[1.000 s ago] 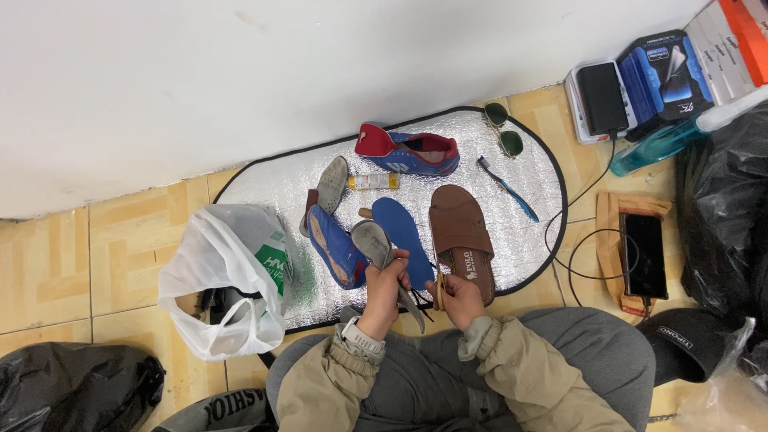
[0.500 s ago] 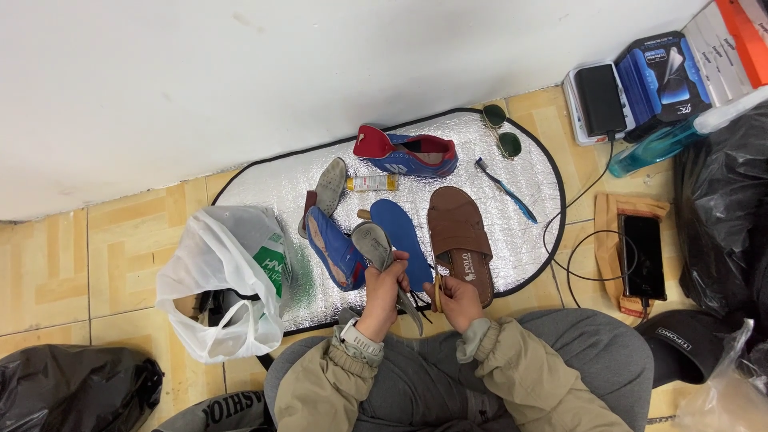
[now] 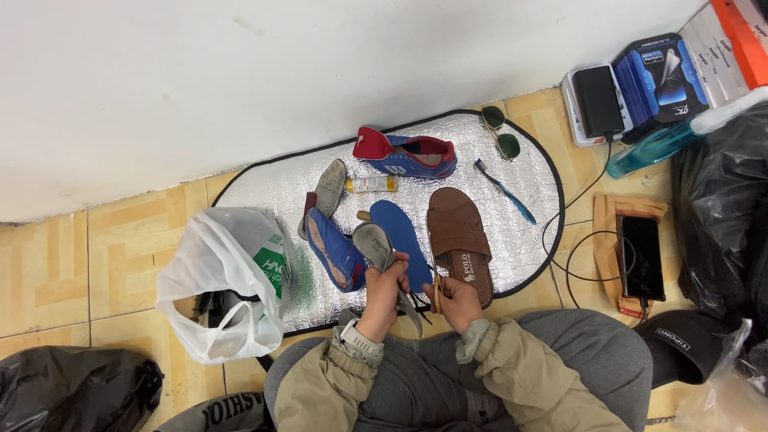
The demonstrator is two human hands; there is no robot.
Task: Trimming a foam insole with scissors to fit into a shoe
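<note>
A grey insole (image 3: 382, 254) stands up from the left hand (image 3: 387, 290), whose fingers are closed round its lower part. Just beside it the right hand (image 3: 454, 298) is curled shut on a small yellow-handled tool (image 3: 437, 294), which is too small to tell apart further. Directly beyond the hands lie a blue insole (image 3: 405, 234), a blue shoe (image 3: 334, 250) on its side and a brown sandal (image 3: 459, 240); farther off are a red and blue shoe (image 3: 406, 154), a small yellow tube (image 3: 371, 185), a blue toothbrush (image 3: 504, 190) and sunglasses (image 3: 501, 133). All rest on a silver quilted mat (image 3: 272, 188) with a black edge, spread over tan patterned floor tiles (image 3: 72, 264) against a white wall (image 3: 240, 72). Left of the hands sits a white plastic bag (image 3: 224, 280) with a green panel. To the right, blue and orange boxes (image 3: 680, 64) stand by the wall, and a phone (image 3: 642, 256) lies on a brown sleeve. Both forearms, in tan sleeves, reach forward over grey trousers.
</note>
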